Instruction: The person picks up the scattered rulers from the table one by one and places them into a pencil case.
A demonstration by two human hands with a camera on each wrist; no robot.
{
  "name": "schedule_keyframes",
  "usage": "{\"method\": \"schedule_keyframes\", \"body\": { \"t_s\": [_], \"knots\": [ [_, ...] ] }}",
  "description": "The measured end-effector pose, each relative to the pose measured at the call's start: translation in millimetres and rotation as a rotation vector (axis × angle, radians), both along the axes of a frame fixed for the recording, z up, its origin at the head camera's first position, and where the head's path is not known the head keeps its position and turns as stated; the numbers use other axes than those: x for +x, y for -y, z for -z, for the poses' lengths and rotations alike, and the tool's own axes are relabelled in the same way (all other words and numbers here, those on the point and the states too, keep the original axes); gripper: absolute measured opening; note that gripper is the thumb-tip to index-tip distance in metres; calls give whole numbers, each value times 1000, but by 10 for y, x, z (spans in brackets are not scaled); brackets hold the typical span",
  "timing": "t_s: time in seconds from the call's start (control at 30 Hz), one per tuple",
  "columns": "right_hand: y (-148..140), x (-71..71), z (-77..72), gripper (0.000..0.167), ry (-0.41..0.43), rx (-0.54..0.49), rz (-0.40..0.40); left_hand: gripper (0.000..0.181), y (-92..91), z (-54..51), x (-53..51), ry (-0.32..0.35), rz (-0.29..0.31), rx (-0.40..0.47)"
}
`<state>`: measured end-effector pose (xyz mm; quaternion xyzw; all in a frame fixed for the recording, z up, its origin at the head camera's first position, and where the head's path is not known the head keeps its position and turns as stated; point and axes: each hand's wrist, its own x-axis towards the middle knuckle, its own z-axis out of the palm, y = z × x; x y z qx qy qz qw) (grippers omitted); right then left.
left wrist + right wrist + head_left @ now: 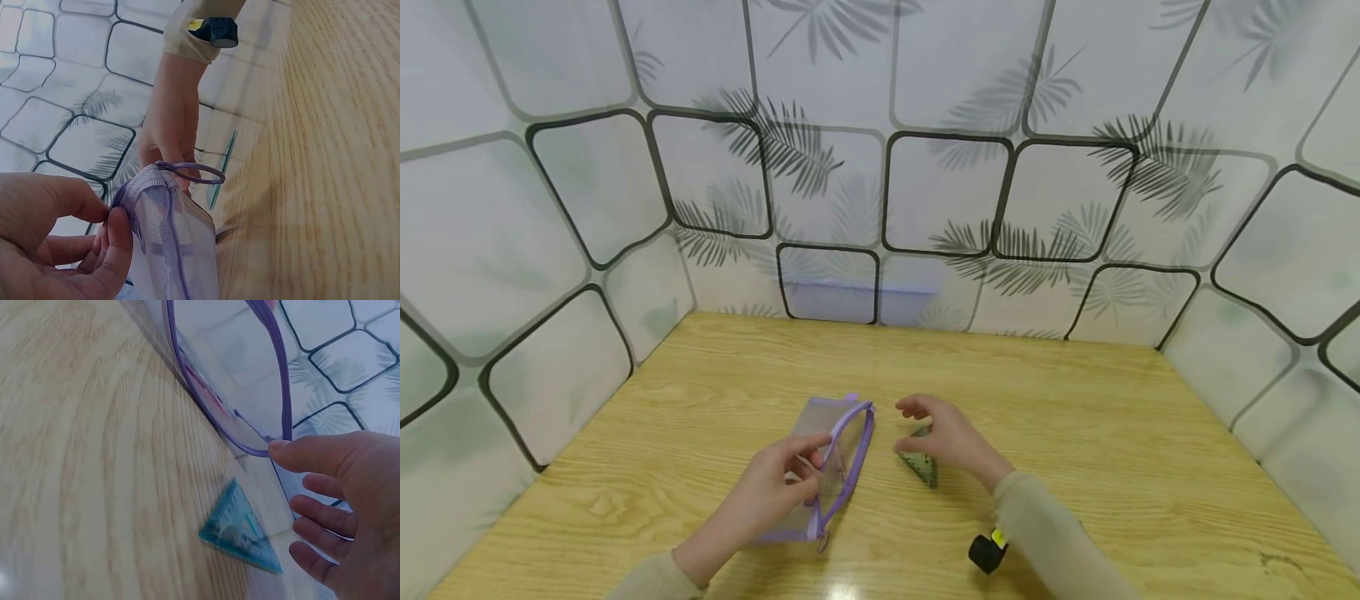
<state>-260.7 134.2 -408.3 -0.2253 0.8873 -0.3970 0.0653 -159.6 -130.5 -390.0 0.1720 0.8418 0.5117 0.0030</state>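
A see-through mesh zip pouch (857, 468) with purple edging lies on the table, its mouth spread apart. At the pouch's near side my left hand (775, 479) pinches the zipper edge between thumb and finger, as the left wrist view of the pouch (156, 215) shows. Something flat with a pink part is inside the pouch (284, 387). Right of it a small greenish triangular set square (922, 468) lies on the tabletop, partly hidden in the head view. Over this set square (236, 532) hovers my right hand (951, 437), fingers spread and slightly bent, holding nothing.
The wooden table (700, 375) is bounded at the back and both sides by a patterned curtain (827, 192) with leaf prints. A black device with a yellow part (987, 552) sits at the right wrist. A loop pull (194, 172) hangs from the pouch's zipper.
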Motion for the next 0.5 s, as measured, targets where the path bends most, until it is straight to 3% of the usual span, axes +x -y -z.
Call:
{"method": "schedule_keyframes", "body": {
  "t_s": [0.5],
  "knots": [
    [-134,-60,58,59,-20,39,-3,49,-3,-3,10,11,-9,-5]
  ]
}}
